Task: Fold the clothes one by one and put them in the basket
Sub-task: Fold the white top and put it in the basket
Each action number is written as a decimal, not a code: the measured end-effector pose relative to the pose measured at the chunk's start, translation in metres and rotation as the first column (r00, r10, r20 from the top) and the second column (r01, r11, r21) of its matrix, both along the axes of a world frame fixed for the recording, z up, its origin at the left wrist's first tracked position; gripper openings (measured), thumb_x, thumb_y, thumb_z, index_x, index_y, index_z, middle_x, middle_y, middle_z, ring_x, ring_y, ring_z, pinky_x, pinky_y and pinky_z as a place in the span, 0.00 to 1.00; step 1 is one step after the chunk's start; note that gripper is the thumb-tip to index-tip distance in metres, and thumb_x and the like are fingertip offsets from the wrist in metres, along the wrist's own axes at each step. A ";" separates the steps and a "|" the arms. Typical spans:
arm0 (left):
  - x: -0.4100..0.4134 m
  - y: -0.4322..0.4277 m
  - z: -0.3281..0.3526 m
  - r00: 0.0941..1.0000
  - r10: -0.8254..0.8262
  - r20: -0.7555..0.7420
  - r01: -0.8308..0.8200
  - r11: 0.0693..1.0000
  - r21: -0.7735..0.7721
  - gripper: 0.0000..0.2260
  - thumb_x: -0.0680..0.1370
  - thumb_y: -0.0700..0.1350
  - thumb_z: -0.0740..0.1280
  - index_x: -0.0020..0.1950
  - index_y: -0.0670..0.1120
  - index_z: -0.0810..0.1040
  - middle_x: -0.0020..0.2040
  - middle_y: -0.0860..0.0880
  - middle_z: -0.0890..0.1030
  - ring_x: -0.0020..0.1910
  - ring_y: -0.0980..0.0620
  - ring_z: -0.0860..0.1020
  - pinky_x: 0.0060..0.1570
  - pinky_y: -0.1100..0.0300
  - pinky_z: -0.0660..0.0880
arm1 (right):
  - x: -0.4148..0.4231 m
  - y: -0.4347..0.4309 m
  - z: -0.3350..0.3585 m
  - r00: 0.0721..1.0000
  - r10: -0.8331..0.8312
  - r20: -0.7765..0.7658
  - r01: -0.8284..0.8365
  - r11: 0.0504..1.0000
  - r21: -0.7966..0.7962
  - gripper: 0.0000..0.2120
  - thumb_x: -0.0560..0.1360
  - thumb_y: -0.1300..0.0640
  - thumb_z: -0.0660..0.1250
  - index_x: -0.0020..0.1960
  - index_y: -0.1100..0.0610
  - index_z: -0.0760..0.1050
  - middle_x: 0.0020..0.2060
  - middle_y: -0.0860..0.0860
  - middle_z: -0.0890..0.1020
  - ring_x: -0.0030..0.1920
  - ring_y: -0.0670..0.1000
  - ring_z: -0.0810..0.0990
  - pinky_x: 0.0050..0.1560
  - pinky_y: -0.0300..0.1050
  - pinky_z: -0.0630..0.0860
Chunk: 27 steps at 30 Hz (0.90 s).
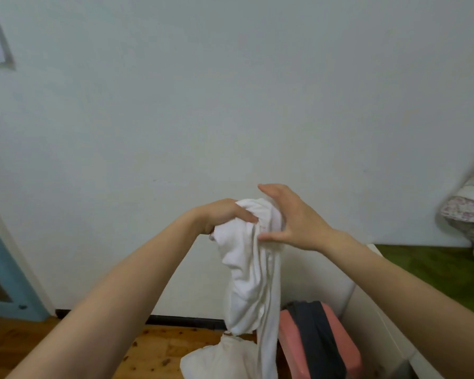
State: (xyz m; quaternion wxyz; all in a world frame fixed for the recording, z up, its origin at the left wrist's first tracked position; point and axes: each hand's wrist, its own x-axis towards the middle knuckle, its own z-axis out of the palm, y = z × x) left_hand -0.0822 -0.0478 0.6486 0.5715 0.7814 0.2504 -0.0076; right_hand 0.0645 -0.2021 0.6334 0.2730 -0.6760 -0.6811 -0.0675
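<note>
Garment mid-air, long axis hanging straight down below the grip | left hand clenched on its bunched top | right hand spread against it, thumb touching; cannot tell if grasping

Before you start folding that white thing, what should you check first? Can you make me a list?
1. Left hand grips the top of the white garment: ok.
2. Right hand has a firm hold: not ok; its fingers are spread beside the cloth, not closed on it.
3. Garment is opened out and smooth: not ok; it hangs bunched and twisted.
4. Bottom of the garment is off the wooden floor: cannot tell; it runs out of the picture.
5. Pink basket is close by: ok, right beside the hanging cloth.
6. Basket has room: cannot tell; a dark garment already lies on it.
</note>
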 end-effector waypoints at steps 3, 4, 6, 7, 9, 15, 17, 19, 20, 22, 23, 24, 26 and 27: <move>0.004 0.001 0.003 0.997 -0.079 -0.014 0.075 0.979 -0.189 0.25 0.65 0.50 0.72 0.60 0.42 0.80 0.59 0.38 0.80 0.59 0.37 0.78 0.65 0.43 0.68 | -0.003 0.003 -0.016 0.979 -0.031 0.201 0.020 0.998 0.054 0.47 0.63 0.31 0.67 0.75 0.43 0.50 0.68 0.56 0.68 0.65 0.59 0.70 0.58 0.51 0.72; 0.005 0.000 0.005 0.995 -0.092 -0.037 0.083 0.979 -0.188 0.25 0.65 0.51 0.71 0.59 0.41 0.80 0.57 0.37 0.81 0.57 0.38 0.78 0.62 0.46 0.69 | -0.004 0.005 -0.015 0.972 -0.073 0.222 0.063 0.997 0.051 0.46 0.63 0.33 0.68 0.74 0.43 0.51 0.65 0.54 0.71 0.61 0.58 0.72 0.51 0.49 0.74; 0.007 -0.005 0.008 0.990 -0.076 -0.122 0.070 0.996 -0.046 0.22 0.64 0.53 0.68 0.53 0.41 0.81 0.52 0.39 0.82 0.53 0.40 0.79 0.56 0.49 0.71 | -0.008 0.007 -0.009 0.940 -0.160 0.301 0.163 0.987 0.016 0.40 0.65 0.37 0.70 0.72 0.43 0.59 0.57 0.49 0.75 0.56 0.54 0.76 0.42 0.45 0.72; 0.008 -0.008 0.009 0.986 -0.054 -0.155 0.064 0.996 0.060 0.19 0.65 0.54 0.65 0.49 0.43 0.81 0.49 0.42 0.82 0.51 0.42 0.79 0.54 0.51 0.71 | -0.010 0.009 -0.006 0.926 -0.186 0.330 0.205 0.978 -0.025 0.36 0.65 0.38 0.71 0.69 0.43 0.63 0.55 0.47 0.76 0.55 0.53 0.77 0.42 0.45 0.71; 0.008 -0.014 0.008 0.988 -0.026 -0.153 0.060 0.973 0.222 0.15 0.69 0.54 0.61 0.45 0.46 0.79 0.47 0.46 0.82 0.51 0.44 0.79 0.53 0.52 0.72 | -0.013 0.014 -0.003 0.933 -0.229 0.277 0.281 0.945 -0.165 0.29 0.65 0.38 0.71 0.63 0.46 0.69 0.51 0.46 0.79 0.52 0.53 0.78 0.43 0.46 0.72; -0.003 -0.025 -0.007 0.984 -0.082 -0.158 0.177 0.562 0.808 0.46 0.65 0.67 0.72 0.76 0.54 0.56 0.67 0.51 0.71 0.65 0.49 0.72 0.63 0.52 0.70 | 0.000 0.024 -0.002 0.916 -0.289 -0.277 0.158 0.897 -0.414 0.15 0.65 0.46 0.78 0.39 0.49 0.73 0.37 0.45 0.78 0.41 0.48 0.78 0.38 0.41 0.71; -0.007 -0.030 -0.016 0.981 -0.044 -0.187 0.192 0.233 0.953 0.50 0.63 0.70 0.70 0.77 0.55 0.50 0.66 0.50 0.71 0.64 0.47 0.72 0.60 0.51 0.70 | 0.005 0.022 0.000 0.819 -0.286 -0.498 0.039 0.892 -0.449 0.12 0.65 0.47 0.78 0.44 0.50 0.79 0.42 0.46 0.83 0.45 0.47 0.81 0.45 0.39 0.76; -0.005 -0.032 -0.021 0.994 -0.032 -0.109 0.112 0.131 0.985 0.45 0.67 0.65 0.70 0.77 0.54 0.53 0.63 0.50 0.73 0.61 0.46 0.74 0.55 0.53 0.70 | 0.007 0.022 0.002 0.752 -0.304 -0.585 -0.038 0.866 -0.498 0.18 0.66 0.45 0.77 0.52 0.51 0.81 0.48 0.48 0.85 0.51 0.49 0.83 0.56 0.45 0.78; -0.004 -0.032 -0.022 0.997 -0.026 -0.078 0.081 0.146 0.986 0.39 0.68 0.62 0.70 0.74 0.54 0.58 0.60 0.50 0.74 0.58 0.46 0.76 0.50 0.54 0.70 | 0.006 0.023 0.004 0.751 -0.312 -0.582 -0.045 0.855 -0.517 0.20 0.67 0.44 0.76 0.54 0.53 0.80 0.49 0.48 0.85 0.51 0.49 0.83 0.55 0.45 0.78; -0.001 -0.033 -0.020 0.996 0.015 -0.082 0.075 0.274 0.959 0.28 0.69 0.58 0.69 0.65 0.53 0.66 0.53 0.51 0.77 0.52 0.46 0.78 0.42 0.56 0.69 | 0.000 0.023 0.007 0.808 -0.296 -0.509 -0.018 0.851 -0.525 0.20 0.69 0.43 0.74 0.54 0.54 0.79 0.48 0.47 0.83 0.50 0.49 0.81 0.48 0.41 0.76; 0.000 -0.032 -0.018 0.992 0.038 -0.118 0.096 0.364 0.927 0.24 0.69 0.58 0.70 0.61 0.52 0.68 0.51 0.52 0.78 0.50 0.47 0.79 0.41 0.56 0.70 | -0.003 0.022 0.009 0.841 -0.278 -0.463 0.003 0.860 -0.510 0.21 0.70 0.43 0.74 0.57 0.54 0.77 0.50 0.47 0.81 0.51 0.49 0.79 0.47 0.40 0.73; 0.000 -0.031 -0.016 0.987 0.051 -0.152 0.113 0.453 0.884 0.22 0.68 0.57 0.70 0.59 0.52 0.70 0.49 0.52 0.79 0.49 0.48 0.78 0.41 0.56 0.71 | -0.005 0.021 0.011 0.871 -0.259 -0.417 0.024 0.871 -0.490 0.26 0.70 0.43 0.73 0.63 0.53 0.74 0.54 0.47 0.78 0.54 0.49 0.77 0.50 0.40 0.72; -0.001 -0.024 -0.015 0.988 0.042 -0.151 0.089 0.642 0.761 0.18 0.68 0.54 0.73 0.53 0.52 0.72 0.46 0.52 0.79 0.47 0.48 0.78 0.42 0.56 0.74 | -0.008 0.016 0.009 0.937 -0.199 -0.288 0.055 0.896 -0.441 0.39 0.67 0.41 0.75 0.73 0.50 0.63 0.64 0.49 0.72 0.63 0.49 0.72 0.62 0.43 0.69; -0.001 -0.020 -0.014 0.992 0.032 -0.121 0.060 0.730 0.681 0.16 0.68 0.51 0.74 0.50 0.50 0.73 0.44 0.52 0.79 0.45 0.49 0.78 0.41 0.57 0.74 | -0.007 0.012 0.006 0.979 -0.141 -0.149 0.069 0.910 -0.408 0.44 0.65 0.39 0.75 0.75 0.48 0.59 0.67 0.49 0.69 0.66 0.50 0.70 0.65 0.45 0.68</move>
